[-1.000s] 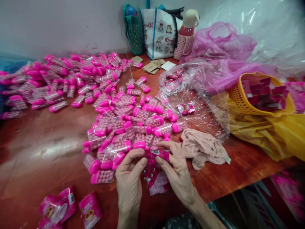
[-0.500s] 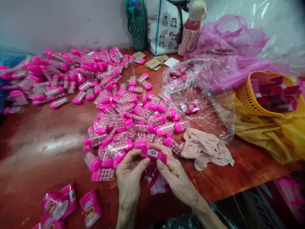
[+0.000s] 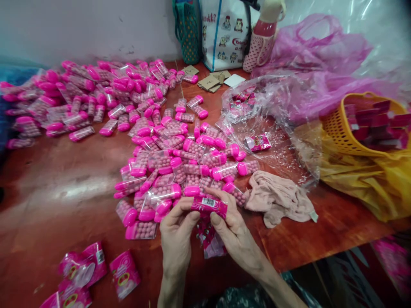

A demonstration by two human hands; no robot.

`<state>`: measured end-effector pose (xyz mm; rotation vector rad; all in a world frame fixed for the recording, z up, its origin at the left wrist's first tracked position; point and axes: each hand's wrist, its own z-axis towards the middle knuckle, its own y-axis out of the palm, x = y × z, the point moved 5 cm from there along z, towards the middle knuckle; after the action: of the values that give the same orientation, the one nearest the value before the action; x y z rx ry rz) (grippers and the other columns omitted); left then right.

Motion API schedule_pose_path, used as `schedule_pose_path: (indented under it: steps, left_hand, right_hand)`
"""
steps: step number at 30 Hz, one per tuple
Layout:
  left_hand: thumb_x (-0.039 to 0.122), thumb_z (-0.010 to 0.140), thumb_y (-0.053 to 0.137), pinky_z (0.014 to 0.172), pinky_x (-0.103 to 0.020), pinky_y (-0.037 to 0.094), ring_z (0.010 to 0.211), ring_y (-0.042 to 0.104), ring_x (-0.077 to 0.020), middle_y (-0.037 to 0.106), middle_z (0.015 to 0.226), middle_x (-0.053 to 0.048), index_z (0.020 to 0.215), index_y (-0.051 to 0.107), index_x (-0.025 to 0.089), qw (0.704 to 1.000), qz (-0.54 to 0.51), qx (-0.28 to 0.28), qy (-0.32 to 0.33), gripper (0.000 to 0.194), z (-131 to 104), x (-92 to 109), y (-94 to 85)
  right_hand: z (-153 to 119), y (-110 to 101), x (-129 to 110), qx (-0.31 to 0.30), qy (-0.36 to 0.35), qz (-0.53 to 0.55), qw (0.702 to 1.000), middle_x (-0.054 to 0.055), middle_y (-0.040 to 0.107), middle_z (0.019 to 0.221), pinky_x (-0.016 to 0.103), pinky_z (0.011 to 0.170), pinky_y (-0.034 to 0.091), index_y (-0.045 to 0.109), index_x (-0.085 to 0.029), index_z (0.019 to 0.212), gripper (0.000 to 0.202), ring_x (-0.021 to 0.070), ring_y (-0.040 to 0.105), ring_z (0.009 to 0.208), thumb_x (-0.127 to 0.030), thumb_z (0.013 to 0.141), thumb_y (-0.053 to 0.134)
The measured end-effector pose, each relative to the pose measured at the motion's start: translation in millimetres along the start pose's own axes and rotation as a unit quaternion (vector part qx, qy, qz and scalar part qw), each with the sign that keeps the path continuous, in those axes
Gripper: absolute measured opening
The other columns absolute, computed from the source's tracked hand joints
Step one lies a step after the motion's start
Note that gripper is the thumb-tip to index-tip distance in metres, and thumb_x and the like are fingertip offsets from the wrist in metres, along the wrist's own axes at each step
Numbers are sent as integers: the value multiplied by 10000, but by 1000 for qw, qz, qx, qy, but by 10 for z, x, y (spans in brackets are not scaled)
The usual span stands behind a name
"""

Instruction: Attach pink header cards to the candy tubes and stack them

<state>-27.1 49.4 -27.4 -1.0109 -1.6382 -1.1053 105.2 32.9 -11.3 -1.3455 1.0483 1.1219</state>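
Between the fingers of both hands is a pink printed wrapper (image 3: 210,206) with a white barcode on its upper face. My left hand (image 3: 176,233) pinches its left end, and my right hand (image 3: 236,235) holds the right end with the thumb on the front. Whether anything is inside the wrapper I cannot tell. More pink printed wrappers (image 3: 212,244) lie just below, partly covered by my hands. Right beyond my fingers spreads a heap of clear flat containers (image 3: 165,192) with bright pink caps, filled with small pink balls.
A larger heap of the containers (image 3: 77,117) lies at the back left. Filled pink packs (image 3: 125,273) rest at the front left. On the right are a beige cloth (image 3: 278,199), clear plastic (image 3: 285,128) and a yellow basket (image 3: 337,132). Bags and a bottle (image 3: 265,30) stand behind.
The whole view has shifted slightly, with the table's things now a little further right. Both hands keep hold of the wrapper, which is tilted slightly differently.
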Motion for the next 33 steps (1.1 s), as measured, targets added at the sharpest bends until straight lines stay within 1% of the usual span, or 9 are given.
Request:
schedule_pose_path:
  steps: [2, 4, 7, 11, 14, 17, 20, 27, 33]
  left_hand:
    - [197, 680, 707, 674, -233, 462, 711, 570, -149, 636, 724, -23, 640, 683, 160, 1000, -3, -23, -21, 60, 17, -36, 12]
    - [183, 702, 687, 652, -208, 436, 680, 533, -125, 601, 704, -6, 596, 651, 156, 1000, 7, -18, -20, 115, 14, -49, 9]
    - [161, 691, 693, 621, -179, 400, 662, 483, -104, 562, 693, 12, 572, 626, 159, 1000, 16, -2, -9, 137, -19, -65, 13]
    - [171, 665, 716, 619, -172, 400, 647, 472, -94, 548, 647, 23, 575, 627, 154, 997, -38, 62, -13, 128, -55, -112, -64]
    - [203, 635, 743, 561, -153, 401, 561, 461, -70, 542, 567, 45, 596, 640, 153, 991, -69, 110, -21, 121, -53, -135, -152]
    - [219, 623, 755, 530, -154, 415, 520, 479, -63, 567, 546, 47, 607, 650, 151, 989, -81, 122, -30, 126, -36, -125, -178]
    - [230, 598, 773, 525, -157, 436, 506, 502, -61, 588, 537, 44, 593, 652, 150, 987, -97, 124, -35, 145, -20, -105, -159]
    - [225, 563, 796, 545, -162, 480, 520, 555, -69, 632, 556, 26, 571, 650, 142, 984, -130, 95, -77, 168, -2, -140, -108]
    - [256, 606, 776, 576, -209, 520, 584, 613, -111, 700, 658, -25, 664, 691, 135, 978, -152, 58, -132, 159, 5, -193, -74]
  right_hand:
    - [-1, -6, -8, 5, -6, -11, 1000, 29, 476, 1294, 422, 1056, 304, 570, -313, 1182, 299, 216, 380, 1231, -258, 898, 496]
    - [0, -11, 9, 7, 4, 9, 1000, 31, 492, 1289, 432, 1057, 295, 643, -292, 1068, 224, 220, 396, 1227, -267, 894, 505]
    - [8, -27, 58, 15, 34, 130, 991, 23, 460, 1351, 431, 1065, 284, 686, -263, 951, 247, 214, 401, 1252, -291, 925, 442]
    - [33, -93, 50, 32, 38, 285, 957, 20, 448, 1380, 455, 1063, 293, 610, -291, 1138, 302, 212, 357, 1299, -333, 942, 384]
    - [35, -143, -32, 30, 29, 248, 968, 29, 468, 1360, 440, 1063, 300, 601, -278, 1163, 305, 216, 364, 1292, -316, 936, 400]
    - [9, -158, -116, 44, 10, 144, 989, 34, 508, 1304, 409, 1061, 303, 612, -273, 1150, 281, 211, 411, 1246, -245, 909, 469]
    - [-11, -158, -119, 88, -3, 97, 991, 33, 543, 1236, 386, 1028, 345, 623, -275, 1123, 278, 198, 468, 1179, -189, 896, 487]
    - [4, -90, 13, 70, 18, 112, 991, 6, 661, 1038, 268, 904, 444, 671, -261, 1038, 268, 160, 579, 1003, -147, 798, 640]
    - [-6, -46, 71, 36, 70, 195, 978, -23, 679, 948, 213, 784, 491, 690, -279, 997, 219, 125, 620, 879, -167, 826, 610]
